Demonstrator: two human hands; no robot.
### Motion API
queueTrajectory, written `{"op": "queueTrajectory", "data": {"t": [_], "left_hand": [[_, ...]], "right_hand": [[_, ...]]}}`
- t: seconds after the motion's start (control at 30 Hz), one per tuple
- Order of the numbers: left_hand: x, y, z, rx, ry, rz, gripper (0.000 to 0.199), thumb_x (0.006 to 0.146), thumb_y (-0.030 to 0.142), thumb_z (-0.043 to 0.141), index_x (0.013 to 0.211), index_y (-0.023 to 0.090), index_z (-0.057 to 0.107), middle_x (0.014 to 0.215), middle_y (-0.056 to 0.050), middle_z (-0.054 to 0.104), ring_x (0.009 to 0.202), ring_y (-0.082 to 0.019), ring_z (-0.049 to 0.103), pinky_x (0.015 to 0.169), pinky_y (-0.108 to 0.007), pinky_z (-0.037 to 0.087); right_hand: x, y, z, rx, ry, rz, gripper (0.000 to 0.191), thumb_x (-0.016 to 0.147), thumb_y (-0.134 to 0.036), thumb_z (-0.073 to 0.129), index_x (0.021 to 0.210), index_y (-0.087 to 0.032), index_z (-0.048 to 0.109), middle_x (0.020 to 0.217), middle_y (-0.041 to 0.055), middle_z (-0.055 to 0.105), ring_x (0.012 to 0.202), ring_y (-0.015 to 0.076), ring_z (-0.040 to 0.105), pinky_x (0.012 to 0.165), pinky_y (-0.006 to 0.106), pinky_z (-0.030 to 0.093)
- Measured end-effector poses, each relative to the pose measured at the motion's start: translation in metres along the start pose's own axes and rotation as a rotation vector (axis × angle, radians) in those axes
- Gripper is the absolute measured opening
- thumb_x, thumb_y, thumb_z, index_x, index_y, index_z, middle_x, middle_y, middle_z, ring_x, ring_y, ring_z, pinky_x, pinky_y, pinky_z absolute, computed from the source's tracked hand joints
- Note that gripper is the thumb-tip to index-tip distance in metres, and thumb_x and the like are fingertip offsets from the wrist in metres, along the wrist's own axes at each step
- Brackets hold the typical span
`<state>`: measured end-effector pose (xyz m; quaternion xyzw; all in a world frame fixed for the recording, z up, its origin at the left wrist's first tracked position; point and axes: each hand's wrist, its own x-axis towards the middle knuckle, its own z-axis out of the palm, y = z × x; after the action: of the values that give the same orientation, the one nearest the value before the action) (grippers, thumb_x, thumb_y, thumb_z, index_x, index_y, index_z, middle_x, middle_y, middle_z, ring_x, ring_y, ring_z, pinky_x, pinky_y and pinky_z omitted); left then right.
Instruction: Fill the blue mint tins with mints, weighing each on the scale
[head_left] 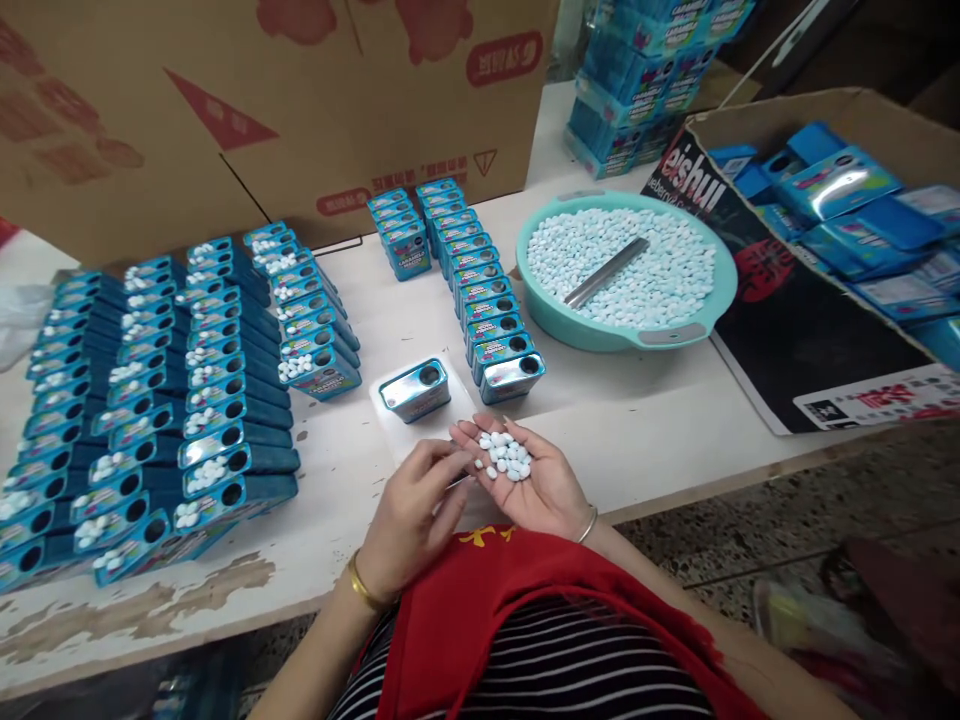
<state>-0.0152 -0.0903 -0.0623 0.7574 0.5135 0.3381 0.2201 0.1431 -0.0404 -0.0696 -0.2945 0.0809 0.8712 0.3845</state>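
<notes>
My right hand (536, 475) is cupped palm up and holds a small heap of pale white candies (506, 455). Over its fingers, my left hand (420, 510) is bent inward with its fingertips curled at the heap's edge; whatever lies between them is too small to make out. Just beyond both hands, a blue tin (415, 390) with a round dark hole in its top stands upright on a white square base (386, 425). Farther right, a turquoise basin (630, 335) is full of the same candies, with a metal strip (607, 272) lying on them.
Several rows of blue tins (217, 420) fill the left of the white table, many with candies on top. Another row of tins (487, 300) stands by the basin. A large cardboard box (262, 110) closes off the back. An open carton (795, 300) of tins sits right, below stacked packs (637, 80).
</notes>
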Motion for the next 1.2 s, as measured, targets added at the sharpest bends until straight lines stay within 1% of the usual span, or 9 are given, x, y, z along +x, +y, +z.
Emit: {"op": "queueTrajectory", "data": {"t": [0.07,0.2,0.4,0.53,0.67,0.8,0.93,1.1,1.2], "left_hand": [[0.008,0.005,0.004,-0.034,-0.071,0.017,0.022,0.088,0.013,0.05,0.109,0.02,0.056,0.1,-0.008,0.056,0.092,-0.015,0.056,0.079,-0.028,0.05],[0.016,0.003,0.007,0.023,-0.03,0.041,0.014,0.088,0.014,0.051,0.1,0.019,0.057,0.093,-0.006,0.059,0.086,-0.015,0.055,0.075,-0.029,0.048],[0.052,-0.013,-0.025,0.289,0.306,0.046,0.005,0.086,0.019,0.056,0.09,0.017,0.058,0.083,-0.004,0.059,0.08,-0.015,0.054,0.073,-0.03,0.043],[0.072,-0.028,-0.041,0.461,0.265,0.025,0.014,0.087,0.028,0.057,0.097,0.018,0.062,0.09,-0.004,0.062,0.086,-0.017,0.056,0.078,-0.033,0.04],[0.068,-0.041,-0.049,0.461,0.242,-0.025,0.037,0.083,0.042,0.062,0.112,0.02,0.057,0.106,-0.007,0.061,0.101,-0.022,0.056,0.088,-0.037,0.038],[0.054,-0.053,-0.051,0.436,0.1,-0.046,0.075,0.072,0.053,0.069,0.134,0.022,0.039,0.116,-0.01,0.06,0.107,-0.025,0.055,0.093,-0.041,0.036],[0.048,-0.061,-0.048,0.376,0.107,-0.073,0.066,0.08,0.042,0.066,0.135,0.023,0.035,0.101,-0.006,0.064,0.093,-0.02,0.059,0.092,-0.041,0.038],[0.048,-0.061,-0.057,0.211,0.166,-0.092,0.088,0.072,0.043,0.073,0.142,0.023,0.025,0.112,-0.007,0.06,0.103,-0.021,0.058,0.096,-0.042,0.043],[0.047,-0.062,-0.066,0.157,0.28,-0.113,0.073,0.077,0.039,0.069,0.139,0.023,0.033,0.11,-0.007,0.059,0.103,-0.019,0.058,0.094,-0.039,0.046]], "right_hand": [[0.001,0.002,0.003,0.006,-0.003,-0.001,0.031,0.093,-0.021,0.036,0.101,-0.009,0.063,0.103,0.0137,0.071,0.105,0.0174,0.064,0.077,0.026,0.056],[0.001,0.001,0.009,0.027,-0.004,0.002,0.032,0.094,-0.02,0.034,0.1,-0.009,0.063,0.101,0.0138,0.072,0.102,0.0174,0.066,0.078,0.027,0.056],[0.002,0.0,0.008,0.056,-0.004,0.008,0.028,0.091,-0.02,0.04,0.097,-0.008,0.064,0.101,0.0135,0.072,0.105,0.0214,0.065,0.093,0.035,0.051],[0.002,-0.004,0.003,0.049,0.011,-0.003,0.029,0.091,-0.021,0.039,0.098,-0.009,0.065,0.103,0.0127,0.071,0.109,0.0222,0.063,0.098,0.036,0.048],[-0.001,-0.013,-0.004,0.051,0.027,-0.038,0.03,0.091,-0.021,0.04,0.097,-0.009,0.066,0.105,0.0128,0.071,0.111,0.0231,0.062,0.1,0.037,0.047],[-0.003,-0.022,-0.01,0.049,0.067,-0.085,0.031,0.091,-0.021,0.038,0.095,-0.01,0.067,0.103,0.0112,0.071,0.113,0.0228,0.06,0.1,0.036,0.047],[-0.004,-0.027,-0.012,0.033,0.078,-0.11,0.029,0.09,-0.02,0.04,0.095,-0.011,0.066,0.103,0.0101,0.071,0.117,0.0221,0.057,0.102,0.036,0.045],[-0.004,-0.028,-0.012,0.048,0.08,-0.12,0.028,0.09,-0.02,0.041,0.096,-0.01,0.066,0.105,0.0119,0.071,0.118,0.0236,0.057,0.101,0.036,0.046],[-0.004,-0.029,-0.013,0.052,0.099,-0.123,0.029,0.09,-0.02,0.041,0.096,-0.009,0.067,0.106,0.0127,0.07,0.117,0.0238,0.057,0.102,0.037,0.046]]}}
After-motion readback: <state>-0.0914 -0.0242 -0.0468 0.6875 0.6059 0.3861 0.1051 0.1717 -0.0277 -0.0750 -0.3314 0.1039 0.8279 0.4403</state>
